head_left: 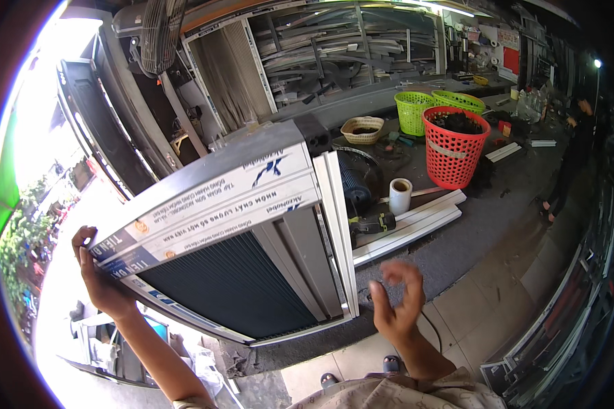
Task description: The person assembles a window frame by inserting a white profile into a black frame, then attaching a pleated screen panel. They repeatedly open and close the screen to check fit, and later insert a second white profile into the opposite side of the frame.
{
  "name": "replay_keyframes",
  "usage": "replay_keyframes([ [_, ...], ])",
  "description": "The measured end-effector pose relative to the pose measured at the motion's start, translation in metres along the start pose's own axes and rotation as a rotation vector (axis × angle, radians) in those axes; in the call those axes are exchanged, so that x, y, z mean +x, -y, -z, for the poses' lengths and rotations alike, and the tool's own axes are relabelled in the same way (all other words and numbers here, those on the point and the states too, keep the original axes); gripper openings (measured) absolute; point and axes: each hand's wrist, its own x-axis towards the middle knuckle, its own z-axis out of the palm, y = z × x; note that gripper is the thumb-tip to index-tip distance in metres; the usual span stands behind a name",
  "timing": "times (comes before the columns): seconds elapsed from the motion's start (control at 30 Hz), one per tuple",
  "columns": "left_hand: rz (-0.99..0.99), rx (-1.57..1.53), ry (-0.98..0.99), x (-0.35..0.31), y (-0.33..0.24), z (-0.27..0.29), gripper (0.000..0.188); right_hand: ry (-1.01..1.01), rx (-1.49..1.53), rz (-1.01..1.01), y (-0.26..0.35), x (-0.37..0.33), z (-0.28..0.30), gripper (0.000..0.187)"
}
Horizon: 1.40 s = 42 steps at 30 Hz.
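A large framed panel (232,238) fills the near middle of the view, tilted, its pale frame wrapped in printed film and its inside filled by a dark pleated screen (232,290) with grey uprights beside it. The left hand (102,283) is at the panel's left end, fingers curled round the corner of the frame and closed on it, so that the panel stretches away from this hand toward the right. The right hand (399,307) is raised just beyond the panel's right end, apart from it; its thumb and fingers are spread and loosely bent, with nothing between them. White strips (342,238) stand along that right end, between the panel and the right hand.

Beyond, on the dark worktable (450,252), a green-and-black power drill (374,223) lies by long white profiles (426,221), with a white roll (400,196) upright near them. Farther back are a red perforated basket (457,160) with dark contents, two green baskets (412,116) and a small cream basket (362,131). A rack of long strips (348,48) lines the back, a fan (158,37) is at upper left, and a person in dark clothes (572,146) is at far right.
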Motion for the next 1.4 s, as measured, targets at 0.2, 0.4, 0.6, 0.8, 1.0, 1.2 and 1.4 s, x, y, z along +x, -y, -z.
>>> replay_keyframes([
  [0.2,0.106,-0.293,0.285,0.012,0.001,0.004,0.042,0.291,0.306,-0.201,0.063,-0.019,-0.018,0.065],
  [0.4,0.036,-0.150,0.262,0.016,0.004,-0.004,0.040,0.279,0.569,-0.435,0.075,-0.036,-0.033,0.081],
  [0.6,0.092,-0.171,0.233,0.011,-0.002,-0.013,0.034,0.623,0.646,-0.410,0.102,-0.039,-0.063,0.084],
  [0.8,0.000,0.014,0.208,0.013,0.003,-0.015,0.037,0.897,0.837,-0.405,0.108,-0.023,-0.107,0.086],
  [1.0,0.002,0.029,0.230,0.017,0.009,-0.007,0.039,0.621,0.484,0.034,0.116,0.031,-0.072,0.050],
  [1.2,0.058,-0.067,0.228,0.013,0.003,-0.009,0.039,-0.029,0.302,0.273,0.072,0.191,-0.020,0.043],
  [1.4,0.039,-0.020,0.200,0.010,-0.002,-0.007,0.039,0.230,0.705,0.307,0.051,0.202,-0.067,0.054],
])
